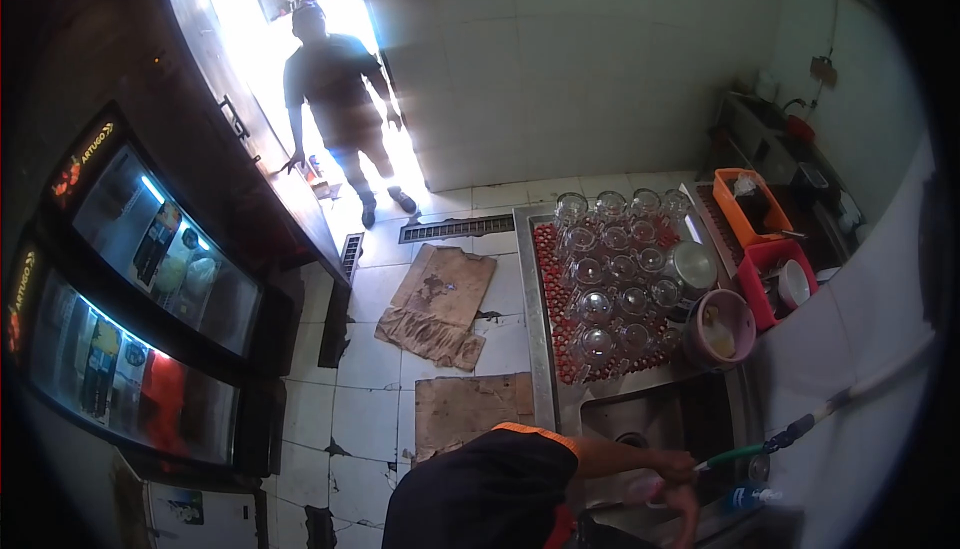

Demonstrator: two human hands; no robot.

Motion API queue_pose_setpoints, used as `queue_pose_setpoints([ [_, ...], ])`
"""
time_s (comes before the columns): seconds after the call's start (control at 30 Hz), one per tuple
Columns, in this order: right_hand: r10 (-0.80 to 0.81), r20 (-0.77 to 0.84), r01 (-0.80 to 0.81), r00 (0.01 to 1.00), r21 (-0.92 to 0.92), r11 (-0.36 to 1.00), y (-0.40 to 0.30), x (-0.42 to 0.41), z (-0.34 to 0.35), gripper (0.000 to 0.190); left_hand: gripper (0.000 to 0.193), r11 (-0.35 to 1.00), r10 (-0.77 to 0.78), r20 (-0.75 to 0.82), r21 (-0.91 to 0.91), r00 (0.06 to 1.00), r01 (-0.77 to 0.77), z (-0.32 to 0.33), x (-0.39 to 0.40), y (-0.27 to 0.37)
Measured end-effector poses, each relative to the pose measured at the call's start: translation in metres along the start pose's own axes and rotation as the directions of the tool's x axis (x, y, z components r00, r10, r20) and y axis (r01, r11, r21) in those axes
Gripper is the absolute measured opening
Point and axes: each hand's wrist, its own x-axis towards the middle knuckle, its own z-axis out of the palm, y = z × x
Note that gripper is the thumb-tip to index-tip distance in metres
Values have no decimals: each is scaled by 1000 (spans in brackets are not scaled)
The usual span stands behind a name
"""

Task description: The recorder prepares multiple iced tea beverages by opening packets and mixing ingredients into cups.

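Note:
My left hand (675,465) is over the steel sink (660,414), its fingers curled at the end of a green hose (735,455); whether it grips the hose is unclear. Close below it, my right hand (681,502) is blurred and partly hidden. A pinkish, blurred object (645,488) lies beside both hands; its kind and whether a hand holds it cannot be told. A blue packet (750,496) is right of the hands. Several glass mugs (596,307) stand on a red perforated mat (546,279) beyond the sink, beside a metal pot (693,265) and a pink bucket (721,324).
An orange bin (752,206) and a red bin (777,285) stand at the right. Flattened cardboard (442,294) lies on the tiled floor by a drain grate (456,228). Glass-door fridges (169,256) are at left. A person (334,91) is in the doorway.

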Motion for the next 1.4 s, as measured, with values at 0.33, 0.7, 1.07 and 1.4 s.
queue_pose_setpoints([
  [0.33, 437, 291, -525, 851, 430, 735, -72, -42, -1, 30, 36, 816, -277, 213, 568, 937, 112, -87, -80, 44],
  [0.7, 438, 77, -444, 896, 196, 874, -33, -23, -5, 13, 21, 308, 624, -392, -672, 676, -674, -291, -119, 361],
  [1.07, 366, -383, -466, 848, -211, 859, -22, -45, 37, 15, 35, 847, 187, 4, -506, 982, -159, -196, -183, 207],
  [1.4, 141, -554, -321, 821, -243, 915, -22, -15, 2, 17, 27, 923, -149, -116, -371, 982, 97, -116, -151, 82],
])
